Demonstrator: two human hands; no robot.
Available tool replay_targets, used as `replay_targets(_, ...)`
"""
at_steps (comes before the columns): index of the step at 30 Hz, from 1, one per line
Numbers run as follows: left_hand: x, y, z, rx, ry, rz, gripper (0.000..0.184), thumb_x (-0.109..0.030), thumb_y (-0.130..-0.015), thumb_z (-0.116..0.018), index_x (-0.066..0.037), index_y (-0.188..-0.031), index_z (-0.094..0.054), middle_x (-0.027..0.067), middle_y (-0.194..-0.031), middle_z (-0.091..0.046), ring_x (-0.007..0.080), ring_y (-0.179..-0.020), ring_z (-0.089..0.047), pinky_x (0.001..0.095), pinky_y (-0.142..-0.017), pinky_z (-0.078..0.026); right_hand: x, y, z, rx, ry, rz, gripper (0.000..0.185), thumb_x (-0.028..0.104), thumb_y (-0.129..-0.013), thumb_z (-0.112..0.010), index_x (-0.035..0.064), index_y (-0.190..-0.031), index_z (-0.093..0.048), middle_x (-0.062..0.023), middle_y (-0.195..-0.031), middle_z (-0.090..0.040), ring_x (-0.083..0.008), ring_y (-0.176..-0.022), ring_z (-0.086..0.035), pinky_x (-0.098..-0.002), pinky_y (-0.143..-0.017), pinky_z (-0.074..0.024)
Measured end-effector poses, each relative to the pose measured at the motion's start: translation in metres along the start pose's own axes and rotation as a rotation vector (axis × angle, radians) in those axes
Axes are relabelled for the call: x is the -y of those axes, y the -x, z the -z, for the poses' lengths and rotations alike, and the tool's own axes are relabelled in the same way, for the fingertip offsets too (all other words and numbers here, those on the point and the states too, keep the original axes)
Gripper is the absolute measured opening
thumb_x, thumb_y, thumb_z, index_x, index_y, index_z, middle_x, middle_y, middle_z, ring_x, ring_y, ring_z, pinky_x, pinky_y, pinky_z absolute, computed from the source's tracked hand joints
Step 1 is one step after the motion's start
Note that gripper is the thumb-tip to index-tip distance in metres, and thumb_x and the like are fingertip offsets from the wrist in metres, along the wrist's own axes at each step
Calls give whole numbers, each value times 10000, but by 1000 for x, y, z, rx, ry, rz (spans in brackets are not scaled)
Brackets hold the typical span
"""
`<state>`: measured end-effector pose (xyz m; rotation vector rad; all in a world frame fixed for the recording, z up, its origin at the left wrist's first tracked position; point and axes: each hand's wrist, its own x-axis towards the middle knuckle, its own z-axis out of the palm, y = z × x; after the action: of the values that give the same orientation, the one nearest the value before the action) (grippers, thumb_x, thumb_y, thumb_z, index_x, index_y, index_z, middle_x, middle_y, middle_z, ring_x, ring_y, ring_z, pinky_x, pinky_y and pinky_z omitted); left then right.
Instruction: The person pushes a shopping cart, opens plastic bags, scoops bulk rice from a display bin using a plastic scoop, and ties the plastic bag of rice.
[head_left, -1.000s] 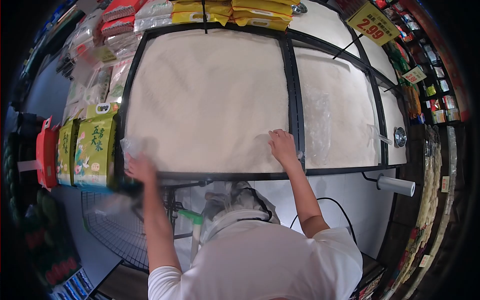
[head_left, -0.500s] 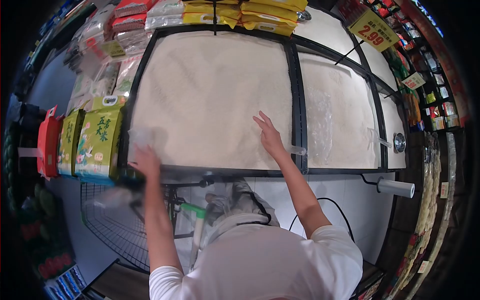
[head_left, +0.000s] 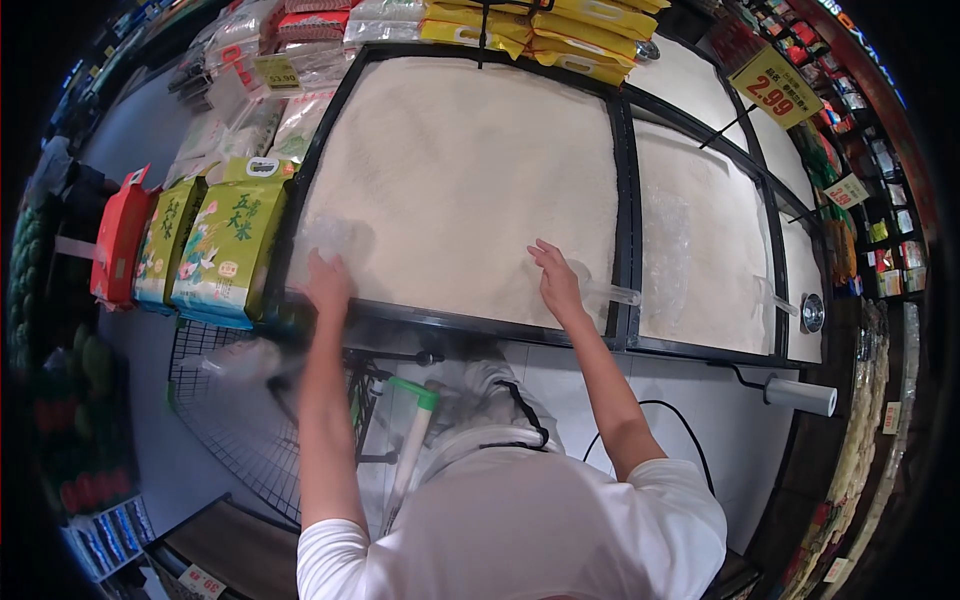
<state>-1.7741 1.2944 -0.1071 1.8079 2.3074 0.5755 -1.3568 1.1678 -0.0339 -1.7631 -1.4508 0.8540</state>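
Rice-like white grain fills a wide black-framed bin [head_left: 460, 170] in front of me. Over its near left corner, my left hand [head_left: 328, 285] has its fingers on a hazy clear plastic bag [head_left: 335, 236]; the grip itself is blurred. My right hand [head_left: 558, 282] is above the near right part of the grain, fingers apart and holding nothing. Just right of that hand, a clear plastic handle [head_left: 615, 294] reaches over the bin's divider; its other end is hard to make out. Another clear bag [head_left: 668, 250] lies flat in the neighbouring bin.
Green rice bags [head_left: 222, 245] and a red bag [head_left: 122, 240] stand left. Yellow bags [head_left: 580, 40] are stacked behind. A price sign [head_left: 776, 88] rises at the right, above a metal bowl [head_left: 811, 313] and a roll [head_left: 800, 393]. Below is a wire cart [head_left: 230, 400].
The view has shifted, so the bins sit further right and higher. My left hand and the plastic bag have moved slightly together; the hand is less blurred. My right hand stays spread above the grain.
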Motion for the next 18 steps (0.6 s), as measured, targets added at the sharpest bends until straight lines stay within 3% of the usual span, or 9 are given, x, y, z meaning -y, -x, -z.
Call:
replay_targets(2, -11, 4, 14, -39, -81, -12, 654, -406, -954, -511, -33, -1466, -351, 153, -1592, -259, 351, -1279, -513, 725, -1097, -131, 5, 8, -14, -243, 540, 211, 486, -65, -861, -461, 96, -1300, -593, -157, -1441, -475, -303, -1243, -542, -445, -1095, -358)
replay_targets(3, -20, 10, 30, -23, -51, -5, 724, -401, -901, -592, -58, -1485, -338, 178, -1611, -184, 399, -1263, -516, 726, -1088, -159, 9, 10, -21, -365, 806, 326, 481, -64, -870, -454, 95, -1301, -594, -154, -1432, -487, -299, -1199, -584, -422, -1066, -408)
replay_targets(4, -28, 17, 43, -20, -92, -14, 759, -398, -874, -625, -78, -1496, -332, 197, -1613, -152, 431, -1277, -488, 722, -1087, -169, 3, 10, -23, -389, 799, 419, 452, -36, -898, -468, 80, -1323, -570, -136, -1352, -564, -246, -1096, -653, -351, -972, -482)
replay_targets(7, -29, 40, 53, -85, -196, -106, 850, -386, -813, -692, -130, -1525, -304, 235, -1617, -80, 504, -1345, -370, 702, -1100, -171, 24, 24, -31, -75, 90, 30, 403, 20, -940, -471, 74, -1328, -566, -154, -1325, -578, -242, -1158, -626, -320, -946, -495)
replay_targets(9, -25, 64, 65, -70, -92, -199, 813, -368, -819, -694, -142, -1509, -329, 231, -1616, -92, 486, -1444, -192, 690, -1122, -113, 29, 35, -50, -80, 44, 175, 345, 115, -981, -504, 51, -1312, -574, -157, -1297, -597, -259, -1177, -608, -337, -996, -464)
replay_targets(12, -13, 113, 98, -57, -13, -242, 752, -351, -831, -693, -140, -1478, -375, 222, -1613, -108, 466, -1467, -132, 691, -1124, -97, 50, 60, -78, 31, 98, 405, 341, 172, -980, -566, 25, -1288, -586, -158, -1305, -595, -293, -1198, -587, -345, -1014, -451)
replay_targets(13, -5, 130, 110, -46, -6, -211, 741, -358, -833, -695, -130, -1468, -387, 218, -1613, -114, 470, -1467, -122, 690, -1125, -91, 62, 70, -89, 85, 60, 437, 335, 184, -952, -600, 36, -1252, -610, -164, -1287, -606, -333, -1197, -579, -373, -1001, -463)
replay_targets(18, 67, 224, 146, -99, -35, 184, 732, -383, -853, -679, -112, -1470, -393, 223, -1614, -118, 484, -1466, -102, 676, -1132, -54, 94, 107, -138, 498, 5, 608, 401, 295, -937, -621, 66, -1265, -621, -130, -1342, -576, -303, -1208, -558, -402, -990, -436)
